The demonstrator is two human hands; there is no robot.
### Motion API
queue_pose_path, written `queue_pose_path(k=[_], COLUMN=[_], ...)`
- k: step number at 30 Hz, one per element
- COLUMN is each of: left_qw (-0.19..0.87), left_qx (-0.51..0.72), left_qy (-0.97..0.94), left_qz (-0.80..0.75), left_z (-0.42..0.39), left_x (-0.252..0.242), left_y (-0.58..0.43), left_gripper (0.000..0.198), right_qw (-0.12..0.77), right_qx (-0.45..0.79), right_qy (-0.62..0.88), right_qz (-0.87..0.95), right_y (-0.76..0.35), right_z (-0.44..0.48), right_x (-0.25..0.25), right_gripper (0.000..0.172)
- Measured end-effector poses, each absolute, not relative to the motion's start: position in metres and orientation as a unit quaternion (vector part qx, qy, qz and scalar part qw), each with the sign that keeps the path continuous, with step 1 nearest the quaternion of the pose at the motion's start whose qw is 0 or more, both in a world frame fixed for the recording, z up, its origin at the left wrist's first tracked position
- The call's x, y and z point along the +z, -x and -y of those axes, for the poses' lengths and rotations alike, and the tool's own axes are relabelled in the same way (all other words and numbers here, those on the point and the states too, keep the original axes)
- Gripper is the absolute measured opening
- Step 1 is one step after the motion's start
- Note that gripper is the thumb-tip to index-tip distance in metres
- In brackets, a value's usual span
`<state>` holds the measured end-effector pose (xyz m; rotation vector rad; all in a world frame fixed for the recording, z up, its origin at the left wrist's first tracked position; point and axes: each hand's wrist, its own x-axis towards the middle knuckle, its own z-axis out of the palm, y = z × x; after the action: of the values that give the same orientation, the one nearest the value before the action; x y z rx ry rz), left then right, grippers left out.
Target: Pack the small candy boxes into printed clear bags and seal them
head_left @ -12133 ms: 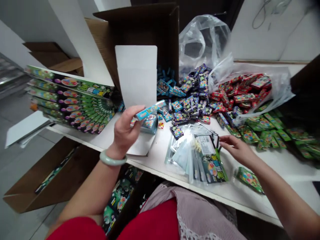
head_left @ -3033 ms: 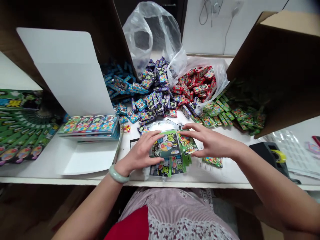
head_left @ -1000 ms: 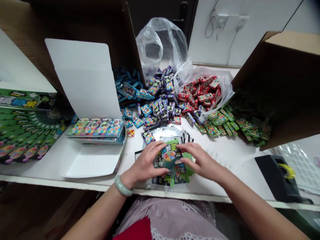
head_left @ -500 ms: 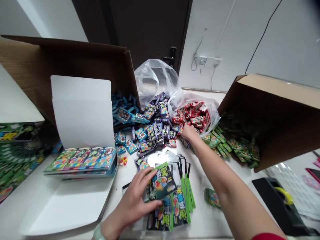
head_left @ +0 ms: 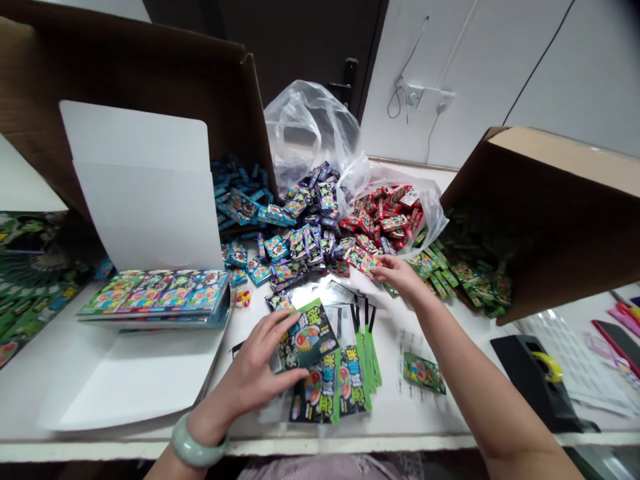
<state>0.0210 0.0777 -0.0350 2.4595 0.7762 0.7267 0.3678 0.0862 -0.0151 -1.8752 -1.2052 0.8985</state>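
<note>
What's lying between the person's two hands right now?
In the head view, a fan of green printed packets lies there, with shiny silver sleeves just beyond it. The left hand touches the fan; the right hand is past it.

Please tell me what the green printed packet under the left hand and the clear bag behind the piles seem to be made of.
The green printed packet looks like glossy plastic film, possibly foil-lined, judging by its sheen. The clear bag seems to be thin polyethylene: see-through, crumpled, with bright highlights along its folds.
</note>
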Motion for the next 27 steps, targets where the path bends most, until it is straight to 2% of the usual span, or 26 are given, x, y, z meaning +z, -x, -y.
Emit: queue_pose_path(k=[6, 10, 14, 16, 19, 22, 24, 27], left_qw=[0.217, 0.221, 0.230, 0.233, 0.241, 0.247, 0.248, 0.246], left_qx=[0.247, 0.242, 0.245, 0.246, 0.245, 0.244, 0.244, 0.244], left_qy=[-0.897, -0.899, -0.898, -0.898, -0.896, -0.896, -0.898, -0.899], left_qz=[-0.294, -0.291, -0.283, -0.280, -0.280, -0.276, -0.270, -0.268], left_z=[-0.074, -0.070, -0.066, -0.064, -0.064, -0.064, -0.064, -0.065], left_x=[-0.034, -0.033, -0.029, -0.029, -0.031, -0.033, -0.035, -0.037], left_y=[-0.015, -0.016, -0.021, -0.022, -0.022, -0.023, -0.023, -0.022], left_gripper=[0.072, 0.070, 0.070, 0.070, 0.070, 0.070, 0.069, 0.070], right_qw=[0.520, 0.545, 0.510, 0.471, 0.413, 0.385, 0.368, 0.347], right_qx=[0.521, 0.556, 0.546, 0.477, 0.346, 0.288, 0.263, 0.257], right_qy=[0.579, 0.549, 0.583, 0.634, 0.704, 0.735, 0.748, 0.750], right_qz=[0.350, 0.304, 0.321, 0.386, 0.463, 0.478, 0.486, 0.501], right_y=[-0.361, -0.359, -0.359, -0.363, -0.374, -0.383, -0.386, -0.385], right_z=[-0.024, -0.005, 0.003, 0.001, -0.008, -0.019, -0.020, -0.011], right_x=[-0.015, -0.017, -0.019, -0.025, -0.042, -0.063, -0.074, -0.080], right_gripper=[0.041, 0.033, 0.041, 0.046, 0.032, 0.020, 0.020, 0.030])
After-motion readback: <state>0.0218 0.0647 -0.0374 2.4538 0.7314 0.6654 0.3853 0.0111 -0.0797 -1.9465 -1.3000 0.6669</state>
